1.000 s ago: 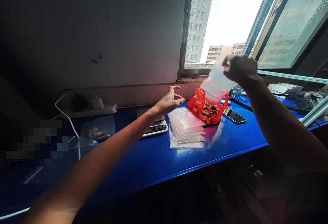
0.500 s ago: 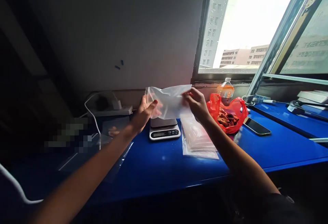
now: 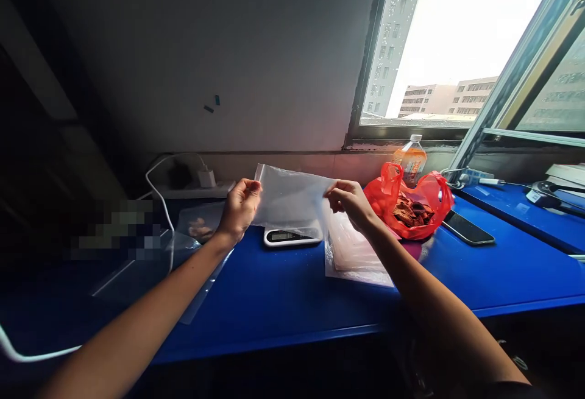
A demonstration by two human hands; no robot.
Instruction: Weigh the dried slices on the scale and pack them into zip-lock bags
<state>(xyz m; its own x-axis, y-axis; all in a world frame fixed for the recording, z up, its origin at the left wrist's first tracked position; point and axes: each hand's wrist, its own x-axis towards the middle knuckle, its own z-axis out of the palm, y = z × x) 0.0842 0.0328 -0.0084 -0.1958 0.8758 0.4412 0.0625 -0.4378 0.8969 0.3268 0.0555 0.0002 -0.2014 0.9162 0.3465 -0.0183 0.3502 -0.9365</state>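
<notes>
A clear plastic bag [image 3: 292, 198] is stretched between my two hands, above a white digital scale [image 3: 292, 239] that it partly hides. My left hand [image 3: 242, 207] is closed on the bag's left edge, thumb against the curled fingers. At the opposite edge, my right hand [image 3: 350, 201] pinches the bag between thumb and forefinger. A stack of clear plastic bags [image 3: 359, 250] lies on the table below my right hand. Beyond my right wrist stands a red plastic bag [image 3: 386, 195], its top open, with dried brown slices [image 3: 411, 210] inside.
A phone [image 3: 470, 228] and an orange drink bottle [image 3: 412, 156] are beside the red bag. Left on the blue table [image 3: 274, 301] lie clear bags [image 3: 210, 265], one holding brownish pieces. A power strip [image 3: 223, 189] with a white cable runs along the wall.
The clear bag has been pulled flatter and hangs lower, over the scale's plate. My left hand has shifted left and turned into a closed grip; my right hand has dropped slightly.
</notes>
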